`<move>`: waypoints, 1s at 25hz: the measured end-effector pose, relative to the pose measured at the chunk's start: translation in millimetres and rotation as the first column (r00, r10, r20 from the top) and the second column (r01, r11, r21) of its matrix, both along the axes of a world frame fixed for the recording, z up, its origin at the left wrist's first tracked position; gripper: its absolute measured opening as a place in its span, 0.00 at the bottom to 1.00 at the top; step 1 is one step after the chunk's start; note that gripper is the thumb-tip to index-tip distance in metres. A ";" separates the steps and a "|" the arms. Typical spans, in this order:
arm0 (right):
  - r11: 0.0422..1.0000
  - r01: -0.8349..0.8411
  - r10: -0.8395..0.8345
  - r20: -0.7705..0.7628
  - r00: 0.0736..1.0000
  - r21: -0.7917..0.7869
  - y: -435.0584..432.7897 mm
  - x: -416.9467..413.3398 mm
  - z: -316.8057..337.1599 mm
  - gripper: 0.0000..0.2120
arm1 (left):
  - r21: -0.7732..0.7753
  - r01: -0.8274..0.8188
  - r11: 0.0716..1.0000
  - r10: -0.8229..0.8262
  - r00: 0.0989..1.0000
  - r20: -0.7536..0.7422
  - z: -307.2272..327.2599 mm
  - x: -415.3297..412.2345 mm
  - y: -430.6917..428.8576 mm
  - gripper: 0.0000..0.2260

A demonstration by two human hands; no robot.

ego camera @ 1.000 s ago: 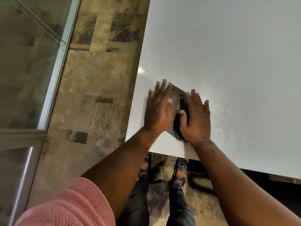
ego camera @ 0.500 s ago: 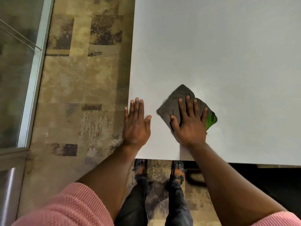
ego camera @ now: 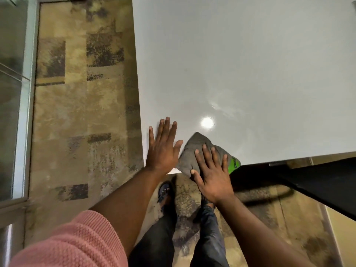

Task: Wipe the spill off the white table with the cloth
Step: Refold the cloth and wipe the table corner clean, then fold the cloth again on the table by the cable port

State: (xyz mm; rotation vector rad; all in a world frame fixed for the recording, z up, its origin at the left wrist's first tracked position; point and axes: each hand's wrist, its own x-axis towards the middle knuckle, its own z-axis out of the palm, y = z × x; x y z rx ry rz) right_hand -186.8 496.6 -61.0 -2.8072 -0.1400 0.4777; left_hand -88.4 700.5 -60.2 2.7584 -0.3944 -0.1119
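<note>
A grey cloth [ego camera: 192,151] with a bright green corner [ego camera: 234,164] lies at the near edge of the white table [ego camera: 250,74], partly hanging over it. My right hand [ego camera: 212,178] presses flat on the cloth with fingers spread, its palm past the table edge. My left hand [ego camera: 163,149] rests flat on the table's near left corner, just left of the cloth, holding nothing. Faint wet streaks [ego camera: 223,108] and a light glare [ego camera: 207,122] show on the table beyond the cloth.
Patterned brown carpet [ego camera: 82,112] lies left of the table and under my feet [ego camera: 165,189]. A glass partition with a metal frame [ego camera: 23,112] runs along the far left. A dark surface [ego camera: 317,182] sits below the table's near edge at right.
My right hand has dragged the cloth toward me, so it now overhangs the near edge. My left hand, on the cloth a second ago, has stayed flat on the table corner since.
</note>
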 end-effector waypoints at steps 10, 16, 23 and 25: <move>0.952 0.301 -0.292 0.139 0.946 -0.052 -48.9 -8.2 28.4 0.22 | 0.182 0.493 0.851 -0.482 0.870 -0.105 34.3 -5.9 -55.2 0.22; 0.941 0.330 -0.326 0.063 0.943 -0.072 -34.4 -15.2 25.8 0.29 | 0.301 0.480 0.824 -0.461 0.877 -0.136 41.2 13.3 -62.2 0.19; 0.902 0.429 -0.432 0.113 0.895 0.054 -23.2 -8.7 34.9 0.10 | 0.374 0.481 0.793 -0.442 0.877 -0.191 47.5 13.8 -58.4 0.11; 0.886 0.455 -0.463 0.117 0.879 0.083 -24.4 -4.2 49.5 0.10 | 0.346 0.488 0.802 -0.449 0.873 -0.190 61.3 17.0 -57.8 0.10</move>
